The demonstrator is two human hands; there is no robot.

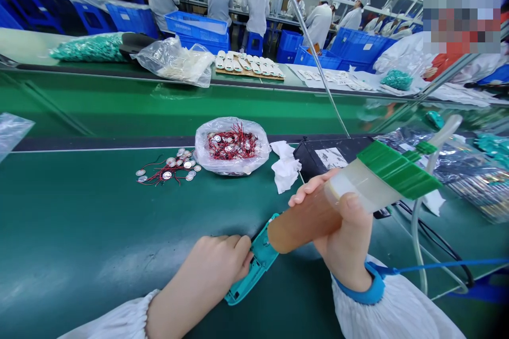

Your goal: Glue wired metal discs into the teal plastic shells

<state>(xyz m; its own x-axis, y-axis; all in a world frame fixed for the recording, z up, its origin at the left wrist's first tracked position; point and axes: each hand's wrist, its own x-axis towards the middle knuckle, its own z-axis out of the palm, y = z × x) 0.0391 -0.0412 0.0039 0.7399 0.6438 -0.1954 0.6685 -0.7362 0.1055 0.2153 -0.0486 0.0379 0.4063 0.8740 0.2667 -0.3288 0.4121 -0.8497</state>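
Note:
My right hand (352,228) is wrapped round a large glue syringe (308,220) filled with amber-brown material. Its green cap (397,169) joins a clear air hose. The syringe tilts down to the left, over a long teal plastic housing half (258,257), and its tip is hidden from me. My left hand (220,259) closes its fingers on the left edge of that housing, which lies slanted on the green bench with its hollow inside facing up. A blue wrist strap (363,286) circles my right wrist.
Small round discs with red and black wires (170,168) lie beyond my left hand, beside a plastic-lined bowl (199,153) of more. Crumpled tissue (285,169) and a black box (310,159) stand behind the syringe. Cables (433,241) run at right. Co-workers (256,2) work farther back.

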